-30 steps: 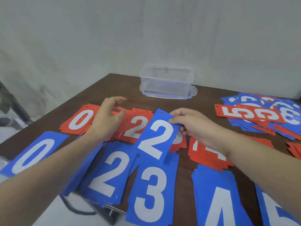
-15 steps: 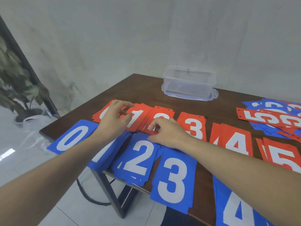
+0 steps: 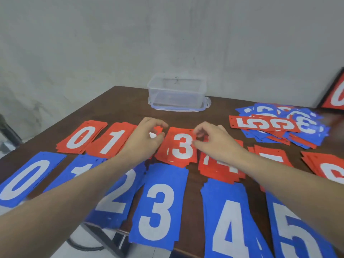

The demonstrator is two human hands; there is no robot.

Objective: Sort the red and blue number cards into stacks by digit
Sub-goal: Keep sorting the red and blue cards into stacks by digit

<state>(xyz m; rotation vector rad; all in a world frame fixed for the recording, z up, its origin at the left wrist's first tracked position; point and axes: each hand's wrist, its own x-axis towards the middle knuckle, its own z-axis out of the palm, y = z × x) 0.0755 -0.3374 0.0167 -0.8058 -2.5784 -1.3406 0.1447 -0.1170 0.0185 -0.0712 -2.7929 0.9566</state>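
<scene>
Red stacks lie in a far row: 0 (image 3: pixel 81 136), 1 (image 3: pixel 111 140), 3 (image 3: pixel 181 148), 4 (image 3: pixel 219 168), 5 (image 3: pixel 271 157). Blue stacks form the near row: 0 (image 3: pixel 26 179), 1 (image 3: pixel 81 170), 2 (image 3: pixel 119 198), 3 (image 3: pixel 160 205), 4 (image 3: pixel 229 220), 5 (image 3: pixel 297 235). My left hand (image 3: pixel 147 140) hovers loosely curled over the mostly hidden red 2 stack (image 3: pixel 153 135), holding nothing. My right hand (image 3: pixel 214 140) pinches the right edge of the top red 3 card with thumb and fingertips.
An unsorted pile of red and blue cards (image 3: pixel 279 125) lies at the far right of the dark wooden table (image 3: pixel 121 101). A clear plastic box (image 3: pixel 176 92) stands by the wall. Another red stack (image 3: pixel 331 172) and a leaning red card (image 3: pixel 337 92) sit at the right edge.
The blue 2 card that my right hand held now lies on the blue 2 stack. My right hand moved from the red 2 stack to the red 3 stack; my left shifted right.
</scene>
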